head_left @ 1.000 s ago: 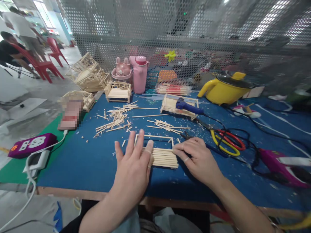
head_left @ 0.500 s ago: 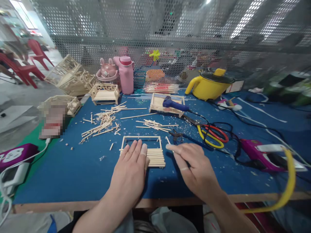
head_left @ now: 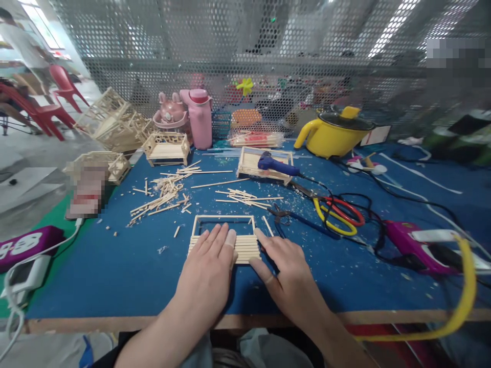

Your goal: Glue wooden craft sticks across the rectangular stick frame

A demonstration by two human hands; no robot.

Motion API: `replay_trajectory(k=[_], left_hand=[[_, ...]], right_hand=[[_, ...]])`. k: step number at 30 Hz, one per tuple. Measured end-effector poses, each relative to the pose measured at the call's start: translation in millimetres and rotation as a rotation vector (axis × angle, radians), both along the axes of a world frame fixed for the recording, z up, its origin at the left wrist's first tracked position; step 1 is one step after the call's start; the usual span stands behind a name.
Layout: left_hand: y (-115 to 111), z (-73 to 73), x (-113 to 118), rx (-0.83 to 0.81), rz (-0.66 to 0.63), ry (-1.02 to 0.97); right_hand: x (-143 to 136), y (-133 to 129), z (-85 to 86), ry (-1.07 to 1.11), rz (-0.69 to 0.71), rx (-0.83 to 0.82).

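A small rectangular frame of pale sticks lies on the blue table mat, its near part covered by a row of sticks and its far part open. My left hand rests flat on the row's left side, fingers stretched forward. At the right edge of the row is my right hand, thumb and forefinger apart and touching the stick ends. A loose short stick lies just beyond my right hand. Both hands have pale coverings on some fingers.
Loose sticks lie beyond the frame. Pliers, scissors and a blue glue gun with its cable are at the right. Farther back stand a yellow pot, a pink bottle and small stick furniture.
My right hand has moved left onto the right edge of the stick row and its fingers have opened. The short stick now lies on the mat. My left hand has hardly moved.
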State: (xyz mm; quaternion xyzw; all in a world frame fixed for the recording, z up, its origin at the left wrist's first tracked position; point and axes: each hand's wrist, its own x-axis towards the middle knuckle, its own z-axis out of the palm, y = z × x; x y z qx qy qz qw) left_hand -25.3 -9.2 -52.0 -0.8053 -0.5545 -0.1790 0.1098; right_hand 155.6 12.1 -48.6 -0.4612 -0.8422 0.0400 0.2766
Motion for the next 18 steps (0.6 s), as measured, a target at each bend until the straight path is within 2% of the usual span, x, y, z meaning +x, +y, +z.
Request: replay_trajectory(k=[9, 18], left_hand=[[0.7, -2.0, 3.5, -0.001, 0.046, -0.045], [1.8, -1.7, 2.6, -0.048, 0.026, -0.15]], right_hand=[[3.9, 7.0, -9.8, -0.077, 0.032, 0.126], [4.4, 7.5, -9.9, 0.016, 0.006, 0.047]])
